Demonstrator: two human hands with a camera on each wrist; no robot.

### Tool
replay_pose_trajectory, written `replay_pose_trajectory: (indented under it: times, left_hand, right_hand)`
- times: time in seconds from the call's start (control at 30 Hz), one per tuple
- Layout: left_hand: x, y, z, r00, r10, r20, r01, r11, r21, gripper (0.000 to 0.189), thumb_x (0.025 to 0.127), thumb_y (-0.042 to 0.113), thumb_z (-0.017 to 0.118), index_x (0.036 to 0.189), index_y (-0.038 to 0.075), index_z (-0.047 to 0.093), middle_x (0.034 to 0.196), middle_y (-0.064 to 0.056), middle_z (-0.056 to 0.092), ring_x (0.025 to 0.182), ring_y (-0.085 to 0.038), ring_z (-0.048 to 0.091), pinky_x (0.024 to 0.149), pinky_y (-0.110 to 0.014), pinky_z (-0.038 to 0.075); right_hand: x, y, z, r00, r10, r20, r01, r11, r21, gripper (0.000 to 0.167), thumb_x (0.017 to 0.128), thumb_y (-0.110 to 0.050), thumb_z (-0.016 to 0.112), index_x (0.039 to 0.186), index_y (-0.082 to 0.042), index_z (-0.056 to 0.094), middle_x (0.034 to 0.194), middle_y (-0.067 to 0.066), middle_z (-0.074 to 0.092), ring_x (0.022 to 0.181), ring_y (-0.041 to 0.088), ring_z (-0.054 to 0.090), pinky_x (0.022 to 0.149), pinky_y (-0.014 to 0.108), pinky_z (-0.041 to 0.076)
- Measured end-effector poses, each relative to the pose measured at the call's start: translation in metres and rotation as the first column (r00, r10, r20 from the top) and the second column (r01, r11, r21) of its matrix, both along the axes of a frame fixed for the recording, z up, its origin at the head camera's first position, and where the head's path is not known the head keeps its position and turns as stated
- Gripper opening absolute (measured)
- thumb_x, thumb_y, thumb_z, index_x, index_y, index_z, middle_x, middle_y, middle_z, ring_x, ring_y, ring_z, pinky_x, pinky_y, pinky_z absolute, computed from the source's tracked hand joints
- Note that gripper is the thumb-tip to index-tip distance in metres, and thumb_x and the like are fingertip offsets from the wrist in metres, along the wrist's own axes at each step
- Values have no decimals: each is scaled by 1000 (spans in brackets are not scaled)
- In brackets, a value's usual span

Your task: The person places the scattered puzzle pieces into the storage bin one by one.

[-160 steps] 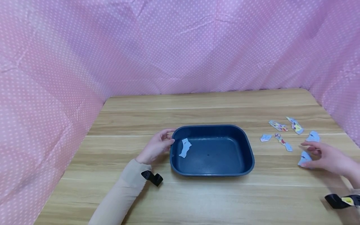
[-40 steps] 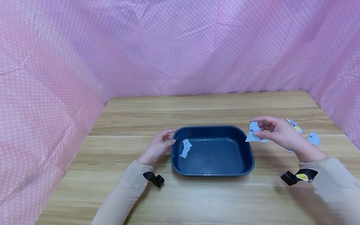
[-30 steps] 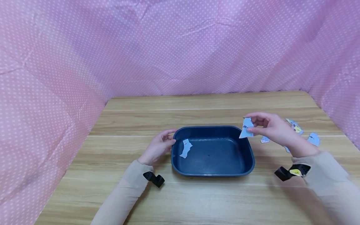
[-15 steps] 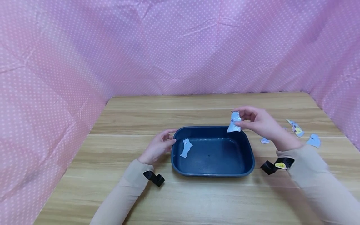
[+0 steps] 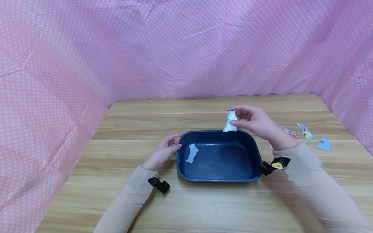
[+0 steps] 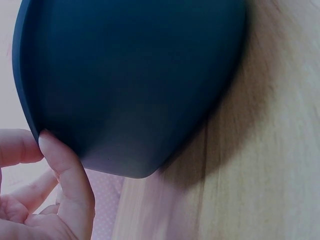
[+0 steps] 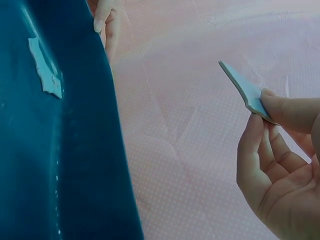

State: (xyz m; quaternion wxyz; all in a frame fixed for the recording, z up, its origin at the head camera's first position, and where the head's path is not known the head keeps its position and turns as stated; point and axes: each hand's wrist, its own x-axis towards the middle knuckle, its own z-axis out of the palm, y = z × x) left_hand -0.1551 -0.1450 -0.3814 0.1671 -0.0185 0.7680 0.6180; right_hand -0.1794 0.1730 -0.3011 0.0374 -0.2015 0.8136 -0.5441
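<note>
My left hand point(image 5: 163, 152) pinches the left rim of a dark blue plastic basin point(image 5: 220, 180) between thumb and index finger, as the left wrist view shows. Inside the basin, near its left end, lies a light blue jagged puzzle piece point(image 5: 192, 153). Another light blue puzzle piece point(image 5: 231, 121) is held up in my right hand point(image 5: 256, 123), pinched between thumb and fingertips. In the head view that piece overlaps the basin's far rim. The right wrist view shows the held piece point(image 7: 245, 89) tilted, its thin edge visible, off to the side of the basin.
More puzzle pieces lie on the wooden table point(image 5: 131, 126) at the right: a blue one point(image 5: 323, 144), a yellow and purple one point(image 5: 306, 132) and a colourful one point(image 5: 291, 132) partly behind my right wrist. A pink dotted cloth point(image 5: 186, 48) hangs behind the table and at both sides.
My right hand took a light blue piece from the table at the right and has carried it up and leftward to the basin's far rim. The left hand has stayed at the left rim.
</note>
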Motion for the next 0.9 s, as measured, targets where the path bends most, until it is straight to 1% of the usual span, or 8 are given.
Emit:
replay_pose_trajectory:
  times: [0.23,0.4,0.63,0.7,0.8,0.9]
  left_hand:
    - [1,0,1,1000,0,-7,0,1000,1,44,93,4,55,134,17,51,97,-8,53,76,-17,54,65,-27,49]
    - [2,1,1,1000,6,-2,-6,1000,-8,43,93,4,56,133,18,53,98,-10,55,77,-17,55,66,-27,50]
    - [2,0,2,1000,-5,-12,5,1000,4,43,93,3,55,134,14,51,101,-12,56,77,-15,56,65,-26,50]
    - [2,0,2,1000,-7,-14,7,1000,8,43,93,3,55,134,14,51,102,-12,55,78,-15,56,65,-25,50]
    - [2,0,2,1000,-2,-8,2,1000,6,43,92,4,55,134,15,52,101,-11,55,77,-15,56,65,-26,50]
    - [2,0,2,1000,4,4,-4,1000,-7,43,93,5,56,133,18,52,100,-9,54,78,-16,56,66,-26,51]
  right_hand:
    - [-5,-15,6,999,41,17,-40,996,-75,41,85,2,66,124,6,53,90,1,57,77,8,58,67,23,54]
    - [-9,-25,3,996,88,15,-87,991,-100,42,84,7,65,124,7,53,89,3,57,76,10,59,67,26,55]
    - [-17,-42,-1,994,112,16,-111,992,-56,42,85,3,65,125,3,55,93,8,54,76,11,57,68,26,55]
    - [-18,-47,-2,991,128,30,-126,991,-49,42,85,2,65,126,2,54,94,9,54,77,11,58,69,27,56]
    - [-19,-55,-5,988,143,55,-141,989,-49,42,86,1,65,126,1,54,95,9,55,77,11,58,69,27,56]
    - [-17,-61,-10,986,146,79,-142,989,-51,42,86,1,65,127,1,54,95,9,55,78,13,58,70,31,56]
